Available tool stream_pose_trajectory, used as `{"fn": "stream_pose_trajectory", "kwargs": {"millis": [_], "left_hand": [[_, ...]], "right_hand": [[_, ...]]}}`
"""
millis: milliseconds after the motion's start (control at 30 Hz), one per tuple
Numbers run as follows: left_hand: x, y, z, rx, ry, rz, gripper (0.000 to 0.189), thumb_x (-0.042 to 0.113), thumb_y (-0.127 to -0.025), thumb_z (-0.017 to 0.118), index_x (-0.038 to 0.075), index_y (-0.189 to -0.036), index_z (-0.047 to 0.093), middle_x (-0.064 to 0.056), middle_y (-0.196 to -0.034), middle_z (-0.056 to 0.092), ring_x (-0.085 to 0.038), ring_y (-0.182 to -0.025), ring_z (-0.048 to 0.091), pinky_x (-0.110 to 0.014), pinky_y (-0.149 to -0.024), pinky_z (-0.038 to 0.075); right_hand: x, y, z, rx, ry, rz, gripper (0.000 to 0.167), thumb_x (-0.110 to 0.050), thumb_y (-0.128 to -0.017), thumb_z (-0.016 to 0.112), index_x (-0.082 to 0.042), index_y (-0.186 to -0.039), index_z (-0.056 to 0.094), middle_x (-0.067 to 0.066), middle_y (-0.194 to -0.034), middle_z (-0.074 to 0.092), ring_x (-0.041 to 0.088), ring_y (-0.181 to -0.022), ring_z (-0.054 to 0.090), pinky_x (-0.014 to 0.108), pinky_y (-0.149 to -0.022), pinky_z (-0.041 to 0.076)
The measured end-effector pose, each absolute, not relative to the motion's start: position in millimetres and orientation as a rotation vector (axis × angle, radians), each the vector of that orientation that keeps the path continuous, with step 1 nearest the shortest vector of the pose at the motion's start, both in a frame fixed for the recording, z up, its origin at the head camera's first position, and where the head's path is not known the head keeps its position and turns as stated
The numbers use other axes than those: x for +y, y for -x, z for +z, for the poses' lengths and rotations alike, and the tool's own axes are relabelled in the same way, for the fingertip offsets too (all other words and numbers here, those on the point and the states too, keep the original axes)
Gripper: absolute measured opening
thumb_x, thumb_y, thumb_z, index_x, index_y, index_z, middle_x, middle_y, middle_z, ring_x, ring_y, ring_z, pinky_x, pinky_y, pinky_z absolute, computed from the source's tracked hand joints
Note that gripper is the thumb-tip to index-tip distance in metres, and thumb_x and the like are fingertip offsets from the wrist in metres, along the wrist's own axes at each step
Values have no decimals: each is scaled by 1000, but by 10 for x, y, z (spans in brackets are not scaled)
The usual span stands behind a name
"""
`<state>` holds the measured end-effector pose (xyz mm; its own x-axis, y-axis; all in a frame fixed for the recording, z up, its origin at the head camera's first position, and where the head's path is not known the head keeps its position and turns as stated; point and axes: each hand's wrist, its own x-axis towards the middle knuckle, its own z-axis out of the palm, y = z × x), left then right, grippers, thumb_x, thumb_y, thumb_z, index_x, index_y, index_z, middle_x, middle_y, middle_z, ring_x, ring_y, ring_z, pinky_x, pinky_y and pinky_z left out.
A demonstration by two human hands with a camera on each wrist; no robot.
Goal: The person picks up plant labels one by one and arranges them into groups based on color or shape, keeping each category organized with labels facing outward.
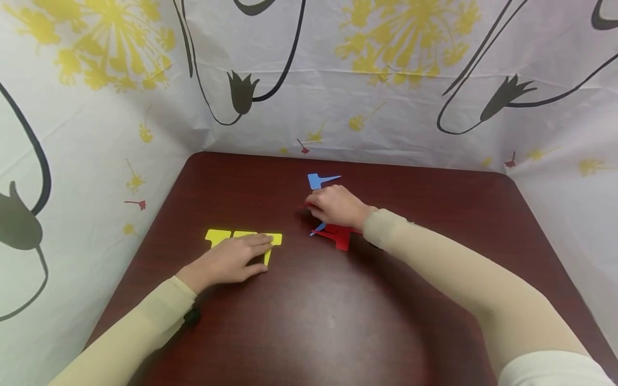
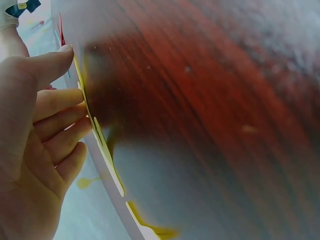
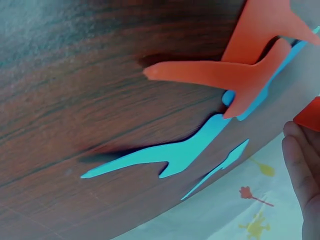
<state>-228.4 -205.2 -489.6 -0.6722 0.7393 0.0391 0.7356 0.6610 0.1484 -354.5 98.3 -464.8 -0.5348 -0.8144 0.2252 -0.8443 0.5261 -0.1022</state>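
Note:
Flat T-shaped plastic plant labels lie on the table in yellow, red and blue. My left hand (image 1: 229, 261) rests with extended fingers on a row of yellow plant labels (image 1: 218, 235), whose lower parts it covers. From the left wrist the yellow labels (image 2: 105, 145) appear edge-on at the fingertips. My right hand (image 1: 338, 206) pinches a red plant label (image 3: 311, 115), mostly out of frame in the right wrist view. Below that hand are overlapping red plant labels (image 1: 341, 238). Blue plant labels (image 3: 187, 150) lie partly under and beside them; one blue label (image 1: 315, 181) is just beyond the hand.
The dark reddish-brown tabletop (image 1: 309, 332) has rounded far corners. White cloth (image 1: 299, 96) with yellow and dark flower prints hangs along its back and sides.

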Motion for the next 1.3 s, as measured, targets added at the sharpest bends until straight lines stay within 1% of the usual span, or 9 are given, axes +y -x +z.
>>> {"fn": "stream_pose_trajectory", "kwargs": {"millis": [167, 267, 367, 467, 700, 800, 1000, 1200, 1300], "left_hand": [[-2049, 2297, -4895, 2844, -1265, 232, 59, 43, -95, 68, 8, -141, 60, -10, -149, 52, -25, -137, 49, -44, -104, 47], [-2047, 2305, -4894, 2842, -1265, 228, 58, 44, -95, 68, 9, -141, 60, -9, -149, 52, -25, -137, 49, -44, -104, 47], [-2048, 2307, -4892, 2842, -1266, 229, 58, 43, -95, 68, 9, -141, 60, -9, -148, 52, -25, -136, 49, -44, -103, 48], [-2054, 2302, -4892, 2846, -1262, 226, 58, 43, -95, 68, 9, -141, 60, -9, -148, 53, -25, -136, 50, -44, -103, 48], [-2053, 2292, -4890, 2851, -1264, 243, 57, 42, -94, 69, 9, -140, 61, -9, -147, 53, -25, -135, 51, -45, -102, 49], [-2047, 2292, -4887, 2850, -1267, 240, 57, 43, -94, 69, 8, -140, 61, -9, -147, 54, -25, -135, 51, -44, -101, 49], [-2045, 2297, -4891, 2864, -1258, 218, 56, 44, -94, 69, 10, -139, 62, -8, -146, 55, -24, -134, 52, -43, -100, 50], [-2044, 2296, -4903, 2875, -1273, 243, 56, 43, -94, 69, 8, -137, 63, -9, -145, 56, -24, -132, 54, -44, -99, 51], [-2044, 2299, -4913, 2874, -1271, 242, 56, 43, -94, 69, 8, -137, 63, -9, -145, 56, -24, -132, 53, -44, -99, 51]], "right_hand": [[1003, 3473, -4596, -2584, -1437, 324, 19, -16, -89, 77, -9, -107, 77, 2, -96, 73, 13, -75, 66, 30, -71, 58], [1019, 3433, -4576, -2569, -1441, 361, 22, -16, -89, 77, -8, -109, 76, 3, -100, 74, 12, -76, 67, 29, -71, 58], [1023, 3388, -4565, -2556, -1444, 397, 24, -15, -89, 78, -8, -111, 75, 3, -103, 74, 10, -74, 67, 27, -70, 57], [1007, 3332, -4555, -2536, -1453, 412, 22, -14, -89, 77, -9, -110, 75, 2, -101, 74, 7, -71, 66, 26, -69, 57], [941, 3179, -4548, -2509, -1481, 461, 20, -15, -91, 75, -8, -109, 75, 0, -101, 73, 9, -81, 68, 26, -73, 58], [921, 3123, -4571, -2507, -1486, 474, 21, -13, -89, 77, -9, -109, 76, -1, -101, 72, 9, -82, 69, 26, -72, 58], [879, 3024, -4648, -2490, -1503, 504, 21, -12, -89, 77, -10, -109, 76, -3, -99, 71, 6, -84, 68, 25, -75, 57], [861, 2918, -4739, -2487, -1522, 477, 19, -14, -92, 71, -10, -110, 76, -5, -98, 70, 5, -79, 67, 24, -67, 56], [854, 2878, -4769, -2498, -1522, 450, 19, -16, -94, 68, -12, -111, 75, -6, -98, 70, 5, -79, 66, 25, -66, 55]]}}
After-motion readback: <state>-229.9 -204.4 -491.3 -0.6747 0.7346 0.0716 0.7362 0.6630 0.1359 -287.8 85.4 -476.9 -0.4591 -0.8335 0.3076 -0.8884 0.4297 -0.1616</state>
